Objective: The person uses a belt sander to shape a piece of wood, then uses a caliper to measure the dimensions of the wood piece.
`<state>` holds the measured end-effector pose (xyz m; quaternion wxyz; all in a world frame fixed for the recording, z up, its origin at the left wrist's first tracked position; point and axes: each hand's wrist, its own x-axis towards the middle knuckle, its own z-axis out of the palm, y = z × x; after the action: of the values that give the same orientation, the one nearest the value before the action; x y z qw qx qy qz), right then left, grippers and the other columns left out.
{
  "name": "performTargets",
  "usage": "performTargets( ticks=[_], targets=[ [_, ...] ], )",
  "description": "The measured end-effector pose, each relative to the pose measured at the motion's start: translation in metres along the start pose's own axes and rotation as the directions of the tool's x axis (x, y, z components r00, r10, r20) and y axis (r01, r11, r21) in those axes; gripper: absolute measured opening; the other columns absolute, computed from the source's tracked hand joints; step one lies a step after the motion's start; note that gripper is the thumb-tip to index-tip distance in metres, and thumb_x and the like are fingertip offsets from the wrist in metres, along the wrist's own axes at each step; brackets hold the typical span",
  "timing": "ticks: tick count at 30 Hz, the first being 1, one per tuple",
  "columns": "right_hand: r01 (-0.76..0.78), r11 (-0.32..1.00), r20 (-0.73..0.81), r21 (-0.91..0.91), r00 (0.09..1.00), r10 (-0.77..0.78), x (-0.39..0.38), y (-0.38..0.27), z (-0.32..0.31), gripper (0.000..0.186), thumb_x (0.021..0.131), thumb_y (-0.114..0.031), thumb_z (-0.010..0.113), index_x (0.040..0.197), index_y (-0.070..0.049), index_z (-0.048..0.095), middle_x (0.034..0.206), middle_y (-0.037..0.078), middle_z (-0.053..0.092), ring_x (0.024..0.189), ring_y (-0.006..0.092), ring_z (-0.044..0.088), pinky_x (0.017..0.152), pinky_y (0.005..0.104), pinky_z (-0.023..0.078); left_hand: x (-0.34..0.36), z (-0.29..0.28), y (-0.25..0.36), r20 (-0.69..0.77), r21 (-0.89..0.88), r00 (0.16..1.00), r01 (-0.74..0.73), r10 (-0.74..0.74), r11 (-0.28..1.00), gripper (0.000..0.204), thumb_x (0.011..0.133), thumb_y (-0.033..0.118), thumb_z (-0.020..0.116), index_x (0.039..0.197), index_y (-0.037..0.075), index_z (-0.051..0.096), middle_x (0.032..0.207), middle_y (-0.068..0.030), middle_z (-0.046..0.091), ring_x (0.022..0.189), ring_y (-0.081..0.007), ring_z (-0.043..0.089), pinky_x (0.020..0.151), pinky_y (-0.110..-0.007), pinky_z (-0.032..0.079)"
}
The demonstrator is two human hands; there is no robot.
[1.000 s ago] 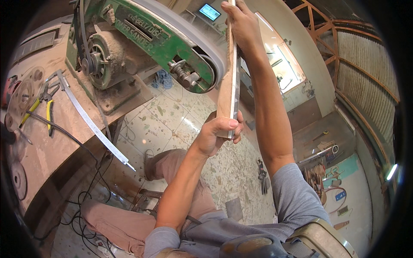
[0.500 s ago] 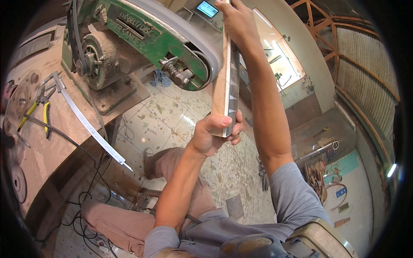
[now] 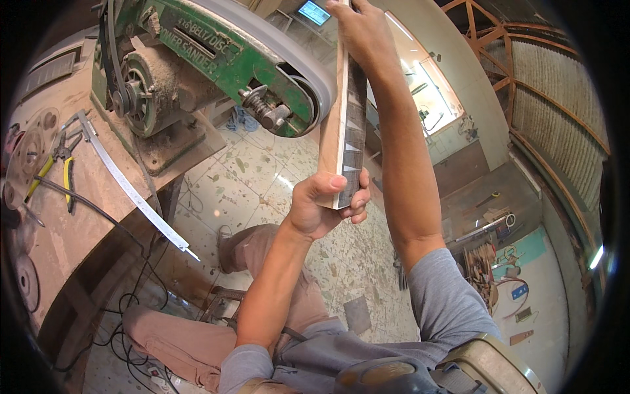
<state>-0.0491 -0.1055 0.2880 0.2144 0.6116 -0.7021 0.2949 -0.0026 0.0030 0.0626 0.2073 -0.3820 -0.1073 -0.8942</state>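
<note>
A guitar neck of pale wood, with a dark fingerboard and white triangular inlays, is held lengthwise in front of me. My left hand is closed round its near end, thumb on the pale edge and fingers on the dark side. Farther up, my right hand grips it near the top of the view, where the far end is out of sight. Just left of the neck is the rounded end of a green belt sander; its grey belt appears to touch the pale wood or lie very close.
On the dusty workbench at left lie a long caliper, yellow-handled pliers and round discs. Black cables tangle on the floor below. A blue cloth lies beyond the sander's base.
The neck has turned slightly, so more of its dark inlaid face shows. Its near end has shifted a little left with my left hand. Both hands keep their hold.
</note>
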Motion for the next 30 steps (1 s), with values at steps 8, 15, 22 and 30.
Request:
performTargets(
  ticks=[8,15,22,30],
  targets=[
    [-0.018,0.997,0.013,-0.075,1.000,0.019,-0.002,-0.003,-0.008,0.057,0.094,-0.028,0.059,0.144,0.000,0.057,0.125,0.033,0.068,0.120,0.0435,0.066,0.103,0.0447,0.050,0.003,-0.003,-0.001,0.047,-0.060,0.999,0.022,-0.019,0.998,0.051,0.083,0.040,0.068,0.112,-0.001,0.064,0.081,-0.0079,0.061,0.064,-0.0159,0.050,0.067,-0.036,0.048],
    [-0.060,0.971,-0.015,-0.231,0.998,0.058,-0.003,-0.007,-0.009,0.063,0.095,-0.031,0.059,0.150,-0.001,0.051,0.126,0.034,0.066,0.121,0.0462,0.064,0.105,0.0481,0.049,0.003,-0.005,0.001,0.072,-0.074,0.997,0.030,-0.024,0.997,0.055,0.082,0.043,0.069,0.111,-0.003,0.062,0.079,-0.0083,0.060,0.060,-0.0142,0.049,0.062,-0.035,0.048],
    [-0.091,0.945,-0.026,-0.314,0.996,0.087,-0.003,-0.003,-0.011,0.063,0.095,-0.033,0.058,0.149,-0.001,0.052,0.130,0.033,0.064,0.124,0.0453,0.062,0.107,0.0478,0.048,0.004,-0.011,-0.001,0.139,-0.157,0.990,0.053,-0.030,0.986,0.058,0.084,0.046,0.068,0.111,-0.005,0.059,0.080,-0.0084,0.060,0.059,-0.0130,0.050,0.060,-0.035,0.047],
    [-0.111,0.904,-0.049,-0.414,0.994,0.099,-0.003,-0.009,-0.013,0.056,0.094,-0.029,0.054,0.142,-0.001,0.058,0.124,0.034,0.067,0.119,0.0464,0.064,0.105,0.0506,0.049,0.005,-0.012,-0.001,0.200,-0.224,0.979,0.090,-0.044,0.970,0.061,0.085,0.049,0.067,0.112,-0.004,0.058,0.080,-0.0072,0.059,0.059,-0.0115,0.049,0.060,-0.033,0.047]
  ],
)
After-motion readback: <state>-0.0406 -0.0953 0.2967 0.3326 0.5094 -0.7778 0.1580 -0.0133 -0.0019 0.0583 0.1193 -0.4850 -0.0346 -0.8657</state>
